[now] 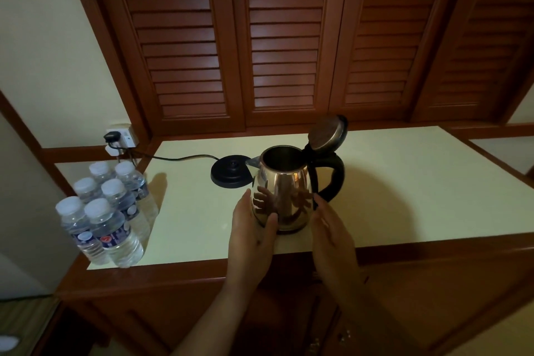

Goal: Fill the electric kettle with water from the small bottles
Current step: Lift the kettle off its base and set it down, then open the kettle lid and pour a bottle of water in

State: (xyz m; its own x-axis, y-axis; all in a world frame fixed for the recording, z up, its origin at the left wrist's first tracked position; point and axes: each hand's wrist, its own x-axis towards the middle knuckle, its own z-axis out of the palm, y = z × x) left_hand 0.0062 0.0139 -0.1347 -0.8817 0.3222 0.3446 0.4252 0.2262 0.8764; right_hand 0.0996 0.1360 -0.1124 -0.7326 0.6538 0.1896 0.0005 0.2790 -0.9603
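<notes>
Barely under way: wraps the left hand [251, 237] round one side of the lid-up, seemingly empty electric kettle [286, 182] on the counter [404, 182] just beside its black base [228, 175], lays straightish fingers of the right hand [332, 237] against the other, leaves six small bottles [107, 211] capped, untouched, well left.

Hands [250, 230] [331, 230] either side of open kettle [284, 182]

Labels on small bottles [112, 228] unreadable, inside of kettle [286, 185] too dark, black base [226, 176] partly behind it
</notes>
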